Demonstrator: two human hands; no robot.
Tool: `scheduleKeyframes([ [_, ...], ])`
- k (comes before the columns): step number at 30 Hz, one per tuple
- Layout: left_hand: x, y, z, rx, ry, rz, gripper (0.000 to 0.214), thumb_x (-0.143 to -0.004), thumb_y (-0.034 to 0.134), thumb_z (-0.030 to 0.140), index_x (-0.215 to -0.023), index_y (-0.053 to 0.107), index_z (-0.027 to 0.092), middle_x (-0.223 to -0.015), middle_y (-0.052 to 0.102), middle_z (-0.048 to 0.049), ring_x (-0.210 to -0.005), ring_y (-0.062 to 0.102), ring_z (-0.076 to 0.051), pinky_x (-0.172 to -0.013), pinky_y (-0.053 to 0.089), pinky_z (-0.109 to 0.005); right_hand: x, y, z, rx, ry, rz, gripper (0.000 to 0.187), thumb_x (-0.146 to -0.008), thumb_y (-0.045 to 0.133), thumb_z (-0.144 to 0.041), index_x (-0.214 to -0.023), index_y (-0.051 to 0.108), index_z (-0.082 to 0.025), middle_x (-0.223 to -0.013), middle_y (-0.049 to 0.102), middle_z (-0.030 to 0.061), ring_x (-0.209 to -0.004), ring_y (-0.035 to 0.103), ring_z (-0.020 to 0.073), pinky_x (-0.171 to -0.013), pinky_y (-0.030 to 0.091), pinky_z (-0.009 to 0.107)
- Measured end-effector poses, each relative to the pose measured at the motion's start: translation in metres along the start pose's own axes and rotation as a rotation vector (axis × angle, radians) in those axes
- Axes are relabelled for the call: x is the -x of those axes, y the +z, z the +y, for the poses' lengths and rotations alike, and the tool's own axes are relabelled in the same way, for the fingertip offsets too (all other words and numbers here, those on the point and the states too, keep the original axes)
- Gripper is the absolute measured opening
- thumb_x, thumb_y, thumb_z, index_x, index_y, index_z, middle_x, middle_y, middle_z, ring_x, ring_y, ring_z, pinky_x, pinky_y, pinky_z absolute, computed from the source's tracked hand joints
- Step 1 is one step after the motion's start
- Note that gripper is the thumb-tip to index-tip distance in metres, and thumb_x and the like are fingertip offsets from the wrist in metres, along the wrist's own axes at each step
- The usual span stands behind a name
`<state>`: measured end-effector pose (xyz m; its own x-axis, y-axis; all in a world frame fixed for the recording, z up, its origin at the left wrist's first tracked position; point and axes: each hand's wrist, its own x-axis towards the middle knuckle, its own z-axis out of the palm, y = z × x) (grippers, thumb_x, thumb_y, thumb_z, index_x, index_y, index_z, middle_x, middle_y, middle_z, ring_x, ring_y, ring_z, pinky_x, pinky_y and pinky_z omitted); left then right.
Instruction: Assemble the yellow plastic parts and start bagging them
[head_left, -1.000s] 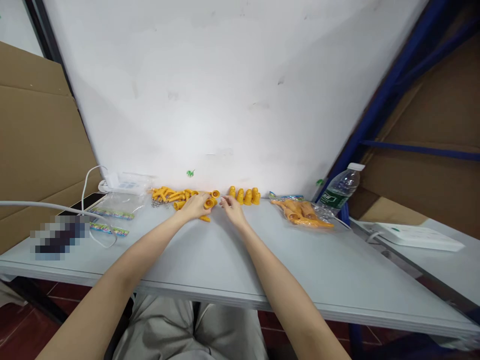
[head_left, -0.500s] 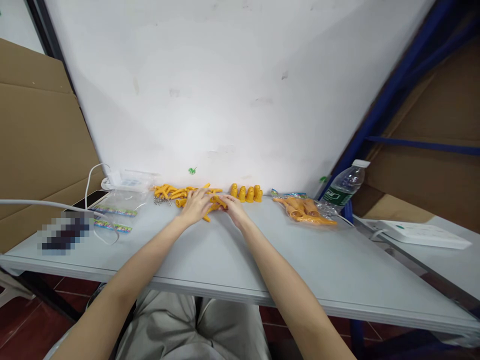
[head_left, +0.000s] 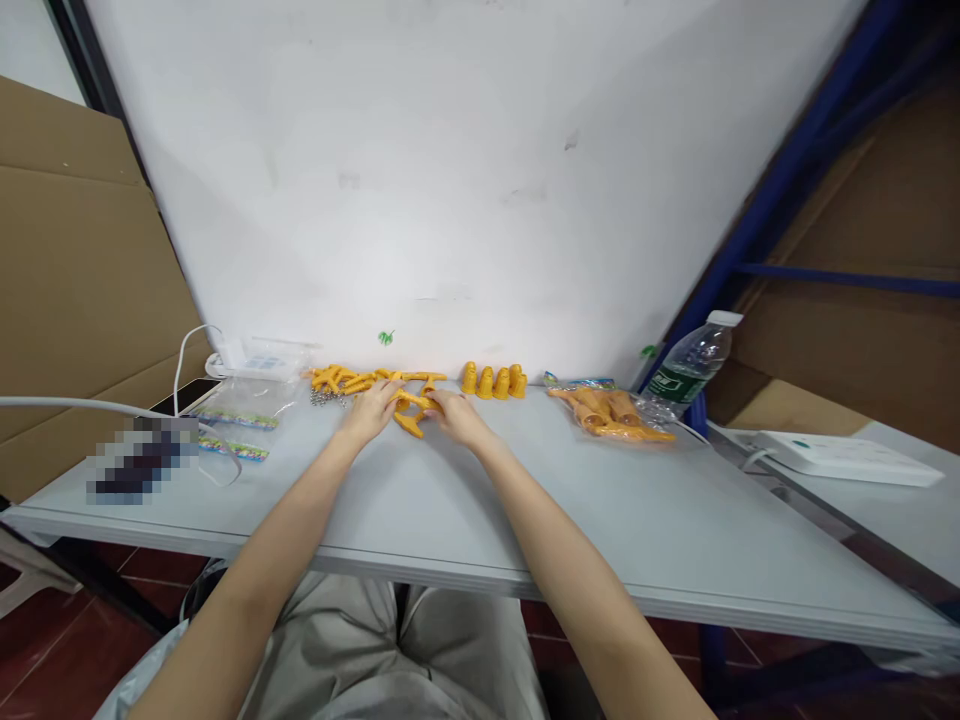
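Left hand [head_left: 367, 414] and right hand [head_left: 459, 418] close together over the far half of the table [head_left: 442, 500], fingers of both closed on a yellow part [head_left: 414, 402] between them; finer grip too small to make out. Loose piece [head_left: 409, 427] on the table just nearer the person. Yellow pile [head_left: 337, 379] beside and beyond left hand, metal bits [head_left: 324, 397] at its near edge. Cups [head_left: 487, 383] grouped right of right hand, near the wall [head_left: 465, 200]. Bagged parts [head_left: 592, 408] farther right, beside bottle [head_left: 694, 365]
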<state>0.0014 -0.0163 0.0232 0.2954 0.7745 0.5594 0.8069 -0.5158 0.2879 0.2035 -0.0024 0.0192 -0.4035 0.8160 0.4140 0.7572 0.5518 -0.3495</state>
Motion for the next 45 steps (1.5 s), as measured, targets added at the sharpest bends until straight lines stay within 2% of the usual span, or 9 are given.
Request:
scheduleKeyframes([
  [5,-0.006,-0.001,0.013,0.122,-0.168,0.024,0.035,-0.082,0.055,0.013,-0.115,0.062,0.017,-0.107,0.069,-0.0085,-0.102,0.064,-0.022,-0.091,0.05,-0.034,0.001,-0.005,-0.007,0.295,-0.1,0.134,0.017,-0.089,0.049,-0.012,-0.096,0.063,-0.018,-0.097,0.069,0.0083,-0.093,0.058,0.0229,-0.081,0.031,0.034],
  [9,-0.009,-0.006,0.019,0.346,-0.483,-0.234,0.032,-0.079,0.06,0.018,-0.111,0.062,0.013,-0.059,0.064,0.0004,-0.06,0.064,-0.017,-0.062,0.052,-0.027,0.003,-0.008,-0.01,0.46,-0.173,0.269,0.021,-0.09,0.043,-0.007,-0.09,0.06,-0.02,-0.098,0.066,0.0076,-0.095,0.053,0.0226,-0.084,0.026,0.035],
  [13,-0.009,-0.013,0.011,0.52,-0.618,-0.358,0.029,-0.076,0.069,0.029,-0.1,0.06,0.015,-0.054,0.06,0.0044,-0.044,0.056,-0.011,-0.049,0.044,-0.021,0.004,-0.012,0.004,0.438,-0.098,0.4,0.023,-0.088,0.039,-0.005,-0.091,0.057,-0.019,-0.1,0.064,0.0096,-0.094,0.05,0.0234,-0.087,0.025,0.037],
  [17,-0.013,-0.026,-0.001,0.296,-0.548,-0.217,0.025,-0.078,0.064,0.032,-0.099,0.06,0.018,-0.066,0.065,0.0017,-0.051,0.059,-0.012,-0.053,0.044,-0.021,0.006,-0.019,0.034,0.288,0.124,0.529,0.014,-0.086,0.046,-0.018,-0.096,0.057,-0.018,-0.1,0.062,0.0128,-0.098,0.049,0.0265,-0.087,0.028,0.039],
  [23,-0.029,-0.053,-0.021,-0.234,-0.44,-0.111,0.027,-0.08,0.055,0.033,-0.102,0.065,0.022,-0.086,0.071,-0.0056,-0.088,0.066,-0.024,-0.072,0.047,-0.029,0.016,-0.03,0.079,0.076,0.546,0.696,0.029,-0.08,0.054,-0.035,-0.101,0.06,-0.016,-0.105,0.06,0.0142,-0.102,0.048,0.0294,-0.086,0.033,0.043],
  [30,-0.046,-0.076,-0.062,-0.303,-0.443,-0.039,0.036,-0.083,0.045,0.015,-0.114,0.063,0.024,-0.106,0.07,-0.006,-0.098,0.064,-0.023,-0.082,0.047,-0.031,0.03,-0.032,0.104,-0.161,0.911,0.666,0.033,-0.079,0.057,-0.036,-0.102,0.064,-0.014,-0.095,0.065,0.0123,-0.092,0.057,0.0278,-0.085,0.038,0.045],
  [34,-0.043,-0.071,-0.085,-0.334,-0.408,-0.055,0.034,-0.087,0.043,0.018,-0.114,0.062,0.023,-0.116,0.065,-0.007,-0.104,0.061,-0.022,-0.087,0.047,-0.031,0.03,-0.025,0.109,-0.168,0.976,0.592,0.034,-0.077,0.059,-0.034,-0.105,0.066,-0.015,-0.097,0.068,0.0121,-0.097,0.059,0.029,-0.09,0.037,0.049],
  [38,-0.034,-0.057,-0.102,-0.324,-0.368,-0.099,0.035,-0.09,0.041,0.023,-0.119,0.06,0.022,-0.117,0.062,-0.0077,-0.105,0.06,-0.021,-0.091,0.046,-0.03,0.027,-0.015,0.117,-0.198,0.92,0.554,0.032,-0.073,0.059,-0.033,-0.1,0.066,-0.016,-0.093,0.069,0.014,-0.096,0.06,0.0325,-0.091,0.035,0.054],
  [45,-0.023,-0.039,-0.101,-0.332,-0.276,-0.168,0.046,-0.085,0.048,0.016,-0.129,0.053,0.024,-0.122,0.057,-0.0102,-0.11,0.058,-0.023,-0.095,0.044,-0.033,0.024,-0.007,0.112,-0.219,0.793,0.496,0.033,-0.073,0.055,-0.028,-0.103,0.063,-0.016,-0.089,0.069,0.0127,-0.098,0.06,0.0337,-0.092,0.034,0.057],
])
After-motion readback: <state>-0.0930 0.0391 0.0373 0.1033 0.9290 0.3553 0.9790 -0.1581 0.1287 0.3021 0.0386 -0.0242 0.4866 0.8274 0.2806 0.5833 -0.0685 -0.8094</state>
